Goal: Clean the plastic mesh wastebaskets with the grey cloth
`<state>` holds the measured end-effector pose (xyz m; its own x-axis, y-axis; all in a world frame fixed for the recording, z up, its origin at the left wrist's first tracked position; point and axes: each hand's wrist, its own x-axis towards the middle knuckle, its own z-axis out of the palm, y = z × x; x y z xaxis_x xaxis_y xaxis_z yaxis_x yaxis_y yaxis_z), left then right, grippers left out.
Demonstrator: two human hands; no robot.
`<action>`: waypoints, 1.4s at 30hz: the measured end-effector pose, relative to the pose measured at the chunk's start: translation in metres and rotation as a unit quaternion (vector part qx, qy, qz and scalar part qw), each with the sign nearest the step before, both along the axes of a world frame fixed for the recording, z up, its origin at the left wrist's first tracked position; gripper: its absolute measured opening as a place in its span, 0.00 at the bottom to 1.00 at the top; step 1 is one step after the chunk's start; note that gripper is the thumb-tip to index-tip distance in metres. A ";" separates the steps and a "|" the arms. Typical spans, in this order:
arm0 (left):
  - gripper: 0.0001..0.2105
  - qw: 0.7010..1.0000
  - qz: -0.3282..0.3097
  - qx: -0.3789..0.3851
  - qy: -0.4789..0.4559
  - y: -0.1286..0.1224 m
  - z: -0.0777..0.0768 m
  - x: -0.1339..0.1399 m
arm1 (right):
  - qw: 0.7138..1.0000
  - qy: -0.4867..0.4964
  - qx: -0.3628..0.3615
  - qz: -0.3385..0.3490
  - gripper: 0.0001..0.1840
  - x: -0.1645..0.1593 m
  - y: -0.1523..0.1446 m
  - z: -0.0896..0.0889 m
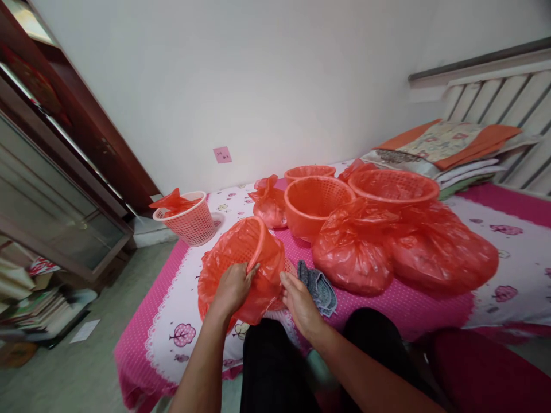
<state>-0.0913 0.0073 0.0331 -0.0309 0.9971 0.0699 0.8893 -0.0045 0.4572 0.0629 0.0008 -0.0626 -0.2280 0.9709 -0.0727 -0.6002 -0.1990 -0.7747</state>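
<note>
A pink mesh basket [291, 267] lies tilted on the bed in front of me, its opening turned toward the left. A thin red plastic bag [215, 269] lines it and folds out over the rim. My left hand [235, 289] is closed on the near part of the bag-covered rim. On the basket's right side, my right hand [299, 304] pinches the edge of the red bag between thumb and fingers. Just right of that hand lies a folded grey-blue cloth [319, 289]. The basket's underside is hidden from me.
Bag-lined baskets [316, 201] and bulging red plastic bags [350, 258] crowd the right. At left stands a light pink basket [191, 226] with red plastic inside. Folded bedding [451, 143] is piled at the far right. The bed's edge [142, 321] drops to the floor.
</note>
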 end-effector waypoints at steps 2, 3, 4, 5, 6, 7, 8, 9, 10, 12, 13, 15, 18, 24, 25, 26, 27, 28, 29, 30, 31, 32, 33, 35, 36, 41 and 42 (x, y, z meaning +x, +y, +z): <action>0.22 1.000 0.002 -0.003 0.001 -0.003 -0.002 0.001 | 1.000 0.025 0.004 0.005 0.24 -0.001 0.002 0.006; 0.21 1.000 0.004 -0.003 0.003 -0.004 -0.002 0.001 | 0.999 0.034 -0.005 -0.004 0.23 -0.001 0.005 0.007; 0.21 1.000 0.005 -0.003 0.002 -0.005 -0.002 0.001 | 0.999 0.030 -0.013 -0.020 0.23 0.000 0.007 0.005; 0.21 1.000 0.004 -0.003 0.000 -0.006 -0.002 0.000 | 0.999 0.021 -0.020 -0.039 0.22 0.002 0.010 0.002; 0.21 1.000 0.004 -0.002 -0.004 -0.006 -0.002 -0.001 | 0.998 0.010 -0.025 -0.059 0.22 0.004 0.013 -0.001; 0.21 1.000 0.004 -0.002 -0.007 -0.006 -0.002 -0.003 | 0.997 0.000 -0.029 -0.077 0.22 0.007 0.015 -0.005; 0.21 1.000 0.006 -0.002 -0.009 -0.005 -0.002 -0.004 | 0.995 -0.004 -0.035 -0.090 0.23 0.010 0.017 -0.009; 0.21 1.000 0.009 -0.002 -0.010 -0.003 -0.002 -0.005 | 0.994 -0.001 -0.043 -0.096 0.23 0.012 0.017 -0.012; 0.21 1.000 0.011 -0.002 -0.011 -0.001 -0.001 -0.006 | 0.994 0.007 -0.056 -0.092 0.23 0.014 0.016 -0.015; 0.21 1.000 0.013 -0.003 -0.010 0.002 -0.001 -0.006 | 0.994 0.028 -0.085 -0.062 0.25 0.012 0.010 -0.016; 0.21 1.000 0.011 -0.003 -0.011 0.004 -0.001 -0.005 | 0.994 0.035 -0.094 -0.038 0.26 0.009 0.005 -0.016; 0.21 1.000 0.002 -0.001 -0.008 0.007 -0.001 -0.003 | 0.995 0.038 -0.090 0.013 0.26 0.000 -0.008 -0.014; 0.20 1.000 -0.004 0.004 0.004 0.008 -0.001 0.002 | 0.997 0.011 -0.052 0.053 0.22 -0.016 -0.023 -0.014; 0.21 1.000 0.005 -0.008 0.004 0.008 -0.001 0.000 | 0.996 -0.072 -0.030 0.032 0.11 -0.018 -0.025 -0.033; 0.21 1.000 0.006 -0.009 0.004 0.008 -0.001 -0.001 | 0.996 -0.077 -0.030 0.034 0.10 -0.014 -0.024 -0.037; 0.22 1.000 0.007 -0.010 0.004 0.008 -0.002 -0.003 | 0.996 -0.079 -0.033 0.034 0.10 -0.010 -0.023 -0.040; 0.22 1.000 0.008 -0.011 0.004 0.008 -0.002 -0.004 | 0.996 -0.075 -0.038 0.034 0.10 -0.007 -0.023 -0.042; 0.22 1.000 0.009 -0.011 0.003 0.008 -0.002 -0.004 | 0.996 -0.065 -0.043 0.033 0.11 -0.004 -0.023 -0.043; 0.22 1.000 0.009 -0.011 0.002 0.008 -0.002 -0.004 | 0.997 -0.049 -0.046 0.036 0.13 -0.002 -0.024 -0.043; 0.22 1.000 0.008 -0.010 0.001 0.007 -0.002 -0.003 | 0.998 -0.033 -0.045 0.040 0.14 -0.001 -0.025 -0.042; 0.22 1.000 0.006 -0.010 0.000 0.007 -0.001 -0.002 | 0.998 -0.018 -0.039 0.049 0.15 -0.002 -0.025 -0.040; 0.22 1.000 0.003 -0.008 0.000 0.006 -0.001 -0.001 | 0.998 -0.008 -0.031 0.057 0.17 -0.003 -0.025 -0.037; 0.21 1.000 0.000 -0.006 0.001 0.005 0.000 0.000 | 0.998 -0.002 -0.024 0.062 0.18 -0.004 -0.025 -0.033; 0.21 1.000 -0.004 -0.002 0.007 0.001 0.000 0.002 | 0.998 0.007 -0.031 0.054 0.20 -0.005 -0.021 -0.026; 0.20 1.000 -0.005 -0.003 0.010 -0.002 0.000 0.003 | 0.998 0.017 -0.044 0.044 0.20 -0.004 -0.018 -0.022; 0.20 1.000 0.002 -0.014 0.003 -0.023 -0.010 -0.005 | 0.996 0.064 -0.048 0.026 0.18 0.011 0.000 -0.010; 0.20 1.000 0.003 -0.013 -0.003 -0.028 -0.013 -0.008 | 0.997 0.057 -0.037 0.027 0.17 0.014 0.002 -0.009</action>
<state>-0.0992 -0.0207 0.0198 -0.0380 0.9983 0.0444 0.8869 0.0132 0.4617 0.0773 0.0026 -0.0716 -0.2909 0.9500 -0.1135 -0.6708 -0.2872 -0.6838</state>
